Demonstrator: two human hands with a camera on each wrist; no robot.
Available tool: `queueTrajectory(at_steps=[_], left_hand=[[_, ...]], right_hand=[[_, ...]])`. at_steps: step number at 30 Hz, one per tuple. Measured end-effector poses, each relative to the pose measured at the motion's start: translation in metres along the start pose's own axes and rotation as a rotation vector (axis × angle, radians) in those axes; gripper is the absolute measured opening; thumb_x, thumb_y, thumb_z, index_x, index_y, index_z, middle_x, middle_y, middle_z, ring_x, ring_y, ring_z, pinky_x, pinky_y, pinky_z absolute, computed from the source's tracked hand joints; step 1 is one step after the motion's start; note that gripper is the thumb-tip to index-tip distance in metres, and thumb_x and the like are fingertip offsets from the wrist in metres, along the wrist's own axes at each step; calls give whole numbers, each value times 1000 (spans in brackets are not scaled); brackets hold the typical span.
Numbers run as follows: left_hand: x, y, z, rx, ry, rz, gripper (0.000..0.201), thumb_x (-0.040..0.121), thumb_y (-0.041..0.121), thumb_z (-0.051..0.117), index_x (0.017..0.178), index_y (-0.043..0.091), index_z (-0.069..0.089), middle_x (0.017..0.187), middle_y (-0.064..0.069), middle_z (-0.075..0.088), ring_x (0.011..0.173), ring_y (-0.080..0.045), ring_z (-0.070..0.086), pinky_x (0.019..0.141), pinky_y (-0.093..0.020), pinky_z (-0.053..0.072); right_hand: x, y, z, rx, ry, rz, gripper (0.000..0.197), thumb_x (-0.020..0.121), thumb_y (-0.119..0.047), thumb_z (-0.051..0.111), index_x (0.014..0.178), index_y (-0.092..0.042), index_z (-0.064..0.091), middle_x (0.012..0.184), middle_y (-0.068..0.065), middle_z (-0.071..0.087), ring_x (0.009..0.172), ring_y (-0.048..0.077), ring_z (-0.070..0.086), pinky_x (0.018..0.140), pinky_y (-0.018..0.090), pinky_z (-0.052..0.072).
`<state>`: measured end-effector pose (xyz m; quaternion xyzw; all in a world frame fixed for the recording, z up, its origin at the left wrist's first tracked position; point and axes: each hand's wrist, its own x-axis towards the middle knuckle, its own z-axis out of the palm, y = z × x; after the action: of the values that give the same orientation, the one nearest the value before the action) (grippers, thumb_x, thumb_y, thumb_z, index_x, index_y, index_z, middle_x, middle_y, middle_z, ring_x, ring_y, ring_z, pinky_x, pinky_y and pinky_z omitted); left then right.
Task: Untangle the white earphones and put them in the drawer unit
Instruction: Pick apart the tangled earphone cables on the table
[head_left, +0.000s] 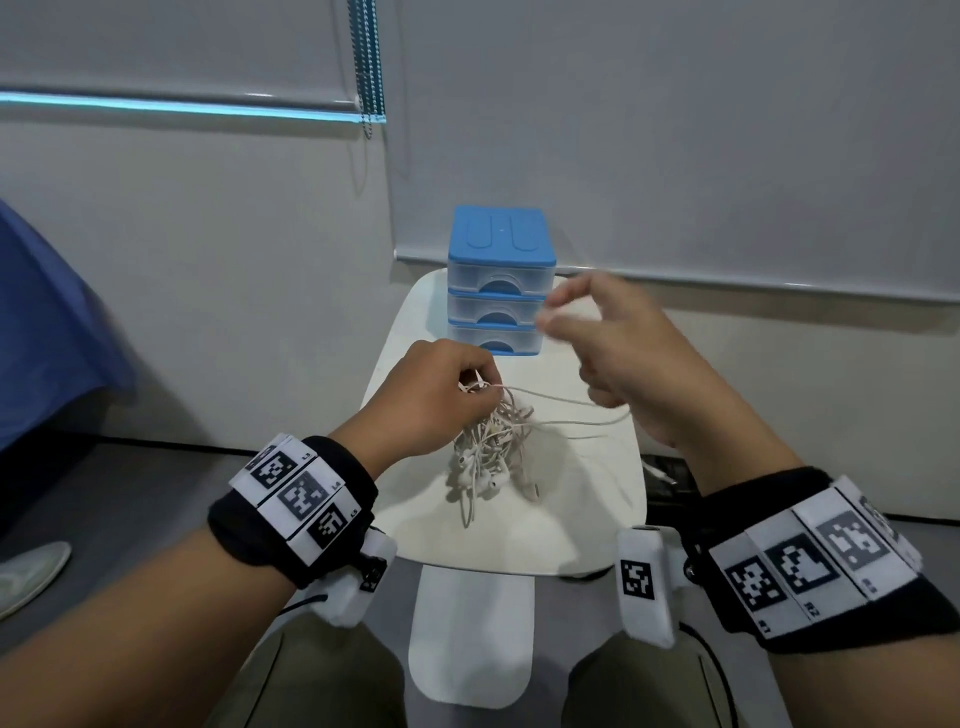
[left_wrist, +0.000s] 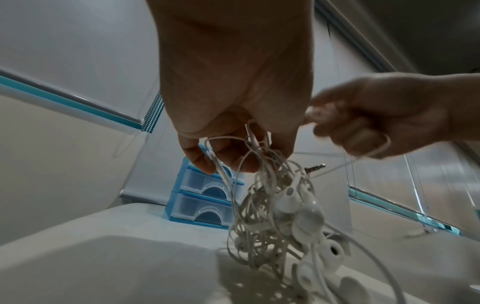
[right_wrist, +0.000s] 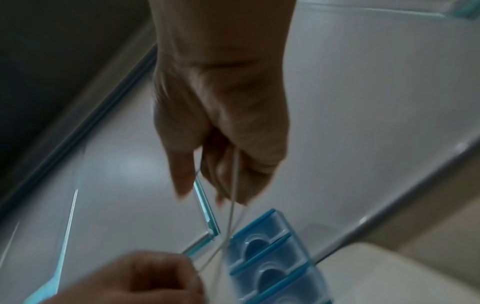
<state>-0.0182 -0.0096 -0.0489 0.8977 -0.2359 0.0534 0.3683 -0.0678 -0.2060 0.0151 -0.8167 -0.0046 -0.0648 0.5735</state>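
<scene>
1. The left hand (head_left: 434, 395) hovers above the middle of the white counter (head_left: 582, 525), its fingers (left_wrist: 200, 156) curled down and pinching the top of a knotted bundle of white earphones (head_left: 491, 452).
2. The bundle hangs from that pinch; its lower buds and loops reach the counter surface, and in the left wrist view several earbuds and a bare audio plug (left_wrist: 315, 167) stick out of the knot.
3. The right hand (head_left: 618, 353) is raised to the right of the left one, nearer the drawers, and is motion-blurred. Its fingers (right_wrist: 182, 174) are curled, and a single white cord (right_wrist: 235, 185) runs down through them.
4. That cord stretches from the right hand across to the left hand's pinch, with further slack strands (head_left: 576, 423) arcing between the bundle and the right palm.
5. The drawer unit (head_left: 501, 283) stands at the far end of the counter, beyond both hands: a blue top and frame with three clear drawers stacked, all pushed in.
6. The earphones are wholly outside the drawer unit, on the near side of it.
7. Both wrists wear black bands with printed square markers (head_left: 301, 491), and small white camera modules (head_left: 644, 582) hang under them.
8. Behind the counter are pale roller blinds with a beaded pull chain (head_left: 368, 62); a blue cloth (head_left: 47, 322) shows at the left edge.
</scene>
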Motion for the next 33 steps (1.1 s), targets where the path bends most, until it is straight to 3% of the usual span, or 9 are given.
queueTrajectory(at_steps=[4, 7, 10, 13, 17, 20, 22, 28, 33], left_hand=[[0, 3, 0, 16, 28, 19, 15, 87, 24, 75, 75, 31, 71, 64, 9, 63, 60, -4, 53, 61, -26, 44], [0, 2, 1, 12, 10, 25, 17, 88, 23, 75, 74, 31, 71, 62, 10, 61, 58, -5, 52, 60, -27, 43], [-1, -2, 3, -3, -6, 12, 19, 88, 23, 73, 71, 31, 69, 65, 8, 64, 61, -7, 52, 64, -28, 45], [-1, -3, 2, -10, -17, -4, 14, 90, 27, 75, 77, 30, 73, 69, 7, 66, 63, -6, 54, 63, -23, 44], [-2, -1, 0, -7, -39, -14, 15, 91, 27, 74, 77, 30, 72, 66, 8, 62, 60, -3, 51, 59, -16, 38], [-3, 0, -1, 3, -68, -27, 16, 91, 26, 73, 76, 30, 71, 67, 7, 64, 59, -5, 51, 60, -19, 40], [-3, -1, -1, 3, -64, -35, 16, 91, 26, 73, 76, 29, 70, 66, 8, 62, 58, -5, 50, 60, -19, 40], [-1, 6, -1, -2, -47, -12, 13, 87, 24, 75, 76, 27, 72, 63, 10, 64, 60, -6, 55, 61, -23, 44], [0, 4, 0, 14, -50, -2, 13, 89, 25, 75, 77, 27, 73, 64, 9, 63, 60, -6, 53, 63, -25, 44]], right_hand=[[-5, 12, 2, -606, -320, -9, 11, 93, -26, 72, 86, -22, 79, 67, -17, 61, 63, 0, 52, 57, 16, 34], [-9, 11, 6, -175, -243, -108, 20, 96, -12, 66, 78, -15, 75, 75, -14, 65, 63, -5, 53, 63, 12, 37], [-8, 0, 2, 353, -171, -209, 24, 100, -13, 55, 77, -20, 59, 107, 4, 71, 99, 8, 65, 88, 30, 43], [-10, -14, -2, 706, -185, -192, 25, 107, -16, 43, 82, -16, 48, 74, 11, 59, 69, 26, 60, 72, 34, 54], [-14, -20, -1, 678, -54, -151, 27, 110, -22, 43, 83, -21, 43, 56, -4, 26, 45, 10, 20, 42, 19, 24], [-16, -18, -5, 662, 28, -126, 3, 105, -25, 54, 103, -25, 53, 57, -8, 24, 45, 7, 16, 40, 16, 18], [-14, -11, -9, 502, 24, -86, 19, 101, -26, 62, 119, -24, 56, 53, -11, 30, 43, 6, 19, 40, 15, 19], [-9, 16, -1, -618, -353, -16, 20, 89, -46, 75, 92, -26, 75, 64, -19, 56, 59, -1, 50, 56, 19, 35], [-13, 14, 1, -151, -350, -112, 18, 97, -16, 66, 81, -13, 72, 52, -13, 48, 50, 3, 36, 53, 19, 29]])
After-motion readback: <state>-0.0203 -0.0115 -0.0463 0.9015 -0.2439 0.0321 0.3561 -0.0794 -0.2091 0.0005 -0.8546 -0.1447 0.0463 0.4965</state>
